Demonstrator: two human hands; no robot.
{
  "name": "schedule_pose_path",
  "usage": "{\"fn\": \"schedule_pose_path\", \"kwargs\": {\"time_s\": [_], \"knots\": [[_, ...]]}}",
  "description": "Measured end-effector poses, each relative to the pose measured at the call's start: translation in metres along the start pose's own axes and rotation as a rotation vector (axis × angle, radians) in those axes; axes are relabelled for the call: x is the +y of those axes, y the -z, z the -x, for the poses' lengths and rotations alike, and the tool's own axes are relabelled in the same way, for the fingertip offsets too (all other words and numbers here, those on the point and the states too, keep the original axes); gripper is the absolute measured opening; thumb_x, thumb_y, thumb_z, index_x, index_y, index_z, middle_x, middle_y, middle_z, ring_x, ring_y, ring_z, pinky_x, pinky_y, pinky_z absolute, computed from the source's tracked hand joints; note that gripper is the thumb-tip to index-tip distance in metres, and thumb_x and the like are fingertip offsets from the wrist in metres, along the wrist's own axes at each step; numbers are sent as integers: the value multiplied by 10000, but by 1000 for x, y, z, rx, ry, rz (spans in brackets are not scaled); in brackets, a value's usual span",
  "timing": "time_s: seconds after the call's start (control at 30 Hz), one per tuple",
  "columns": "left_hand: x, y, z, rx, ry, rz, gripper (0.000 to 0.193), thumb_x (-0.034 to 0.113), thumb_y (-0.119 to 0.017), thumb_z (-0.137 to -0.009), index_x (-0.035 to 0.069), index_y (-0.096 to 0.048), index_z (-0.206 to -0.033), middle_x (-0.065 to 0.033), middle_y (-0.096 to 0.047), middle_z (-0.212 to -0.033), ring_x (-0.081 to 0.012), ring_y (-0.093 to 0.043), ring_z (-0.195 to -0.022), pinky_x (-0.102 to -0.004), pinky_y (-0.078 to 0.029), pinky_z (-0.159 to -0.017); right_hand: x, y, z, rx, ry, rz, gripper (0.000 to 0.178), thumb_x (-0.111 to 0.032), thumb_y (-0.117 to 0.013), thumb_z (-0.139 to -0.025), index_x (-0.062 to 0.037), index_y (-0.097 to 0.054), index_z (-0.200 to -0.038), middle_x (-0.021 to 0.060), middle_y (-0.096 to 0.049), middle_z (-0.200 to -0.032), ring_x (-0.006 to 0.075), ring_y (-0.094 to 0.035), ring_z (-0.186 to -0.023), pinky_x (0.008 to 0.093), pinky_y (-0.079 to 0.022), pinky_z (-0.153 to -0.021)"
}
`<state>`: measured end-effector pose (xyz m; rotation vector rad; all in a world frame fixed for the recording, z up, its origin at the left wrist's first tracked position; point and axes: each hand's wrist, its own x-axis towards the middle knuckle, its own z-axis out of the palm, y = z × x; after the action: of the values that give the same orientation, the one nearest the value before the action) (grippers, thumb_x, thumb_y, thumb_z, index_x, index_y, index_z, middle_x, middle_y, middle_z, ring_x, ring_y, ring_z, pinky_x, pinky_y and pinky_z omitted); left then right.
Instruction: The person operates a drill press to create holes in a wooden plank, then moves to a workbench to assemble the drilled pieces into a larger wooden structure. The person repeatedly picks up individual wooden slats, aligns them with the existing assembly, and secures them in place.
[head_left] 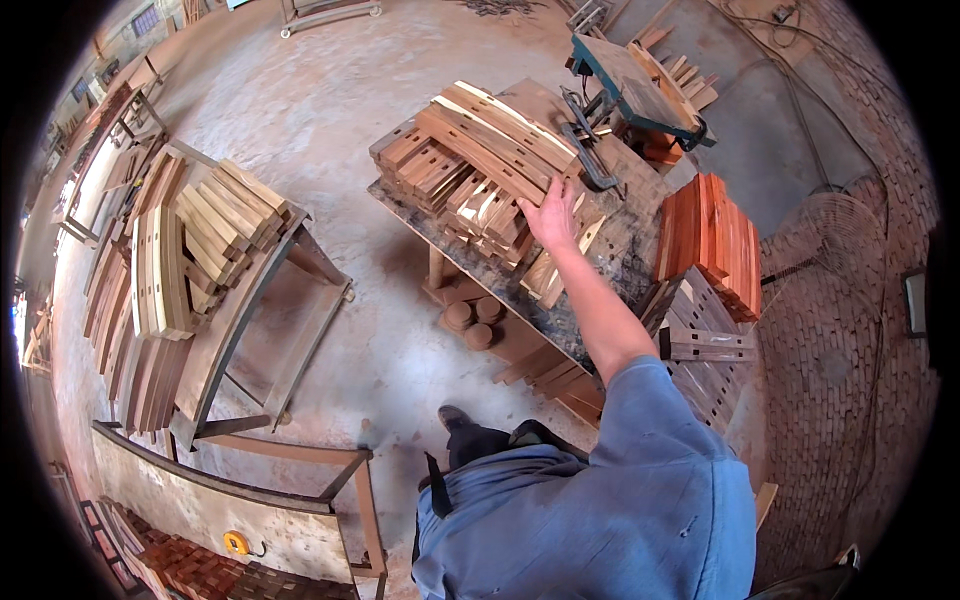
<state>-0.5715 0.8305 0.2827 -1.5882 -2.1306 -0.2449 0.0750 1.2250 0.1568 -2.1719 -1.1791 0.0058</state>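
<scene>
A workbench bears piled mortised wooden slats, with a metal clamp just beside. The right hand touches the top slats' near end, thumb and fingers spread; its grip and the left hand's state cannot be told.

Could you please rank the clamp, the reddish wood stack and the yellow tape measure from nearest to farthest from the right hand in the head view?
1. Clamp, just beyond the right hand.
2. Reddish wood stack, to the right.
3. Yellow tape measure, at lower left.
</scene>
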Motion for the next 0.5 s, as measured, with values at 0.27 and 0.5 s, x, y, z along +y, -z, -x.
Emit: {"fn": "schedule_pose_path", "kwargs": {"time_s": [0.27,0.5], "knots": [[-164,-121,99,2,275,203,724,577,-512,-947,-43,-530,-1322,-281,-569,-1267,-423,-565,-1164,-502,-478,-981,6,-42,-22,80,-40,-155,883,-223,-713,-852,110,-181,-1474,397,-135,-1522,501,-149,-1445,476,-202,-1197],[-98,-34,94,-250,731,230,565,262,-609,-965,-11,-435,-1428,-222,-439,-1462,-371,-474,-1294,-454,-394,-1077,23,-68,-33,-69,167,419,598,-382,-573,-925,40,-408,-1315,273,-371,-1332,416,-310,-1233,501,-219,-1046]]}}
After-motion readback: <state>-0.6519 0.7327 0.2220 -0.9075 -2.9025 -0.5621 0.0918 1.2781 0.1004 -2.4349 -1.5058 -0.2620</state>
